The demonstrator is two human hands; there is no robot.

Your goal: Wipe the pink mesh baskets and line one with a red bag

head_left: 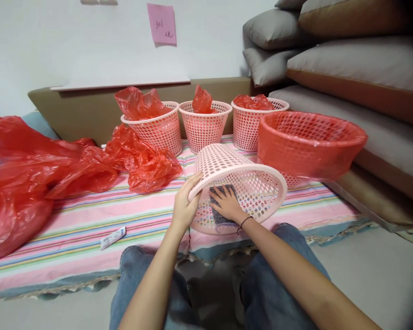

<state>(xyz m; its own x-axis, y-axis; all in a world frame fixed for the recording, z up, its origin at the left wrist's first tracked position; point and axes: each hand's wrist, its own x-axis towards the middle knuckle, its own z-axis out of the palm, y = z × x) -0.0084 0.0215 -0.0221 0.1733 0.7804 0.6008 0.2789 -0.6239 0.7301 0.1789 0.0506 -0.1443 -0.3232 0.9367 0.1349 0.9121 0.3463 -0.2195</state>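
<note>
A pink perforated plastic basket (223, 156) lies on its side on the striped cloth, its mouth turned toward me. My left hand (186, 201) grips its rim at the left, thumb and fingers closed over the edge. Inside the basket, my right hand (229, 204) lies flat with fingers spread, pressing a dark grey cloth (223, 219) against the inner wall. A thin dark band circles my right wrist. Part of the grey cloth is hidden under that hand.
Behind stand three pink baskets (205, 120) with red plastic bags inside. At right is a basket wrapped in a red bag (306, 156). Loose red bags (17, 183) heap at left. A small white packet (113, 238) lies on the striped cloth (151, 220). Grey cushions (358, 64) pile up at right.
</note>
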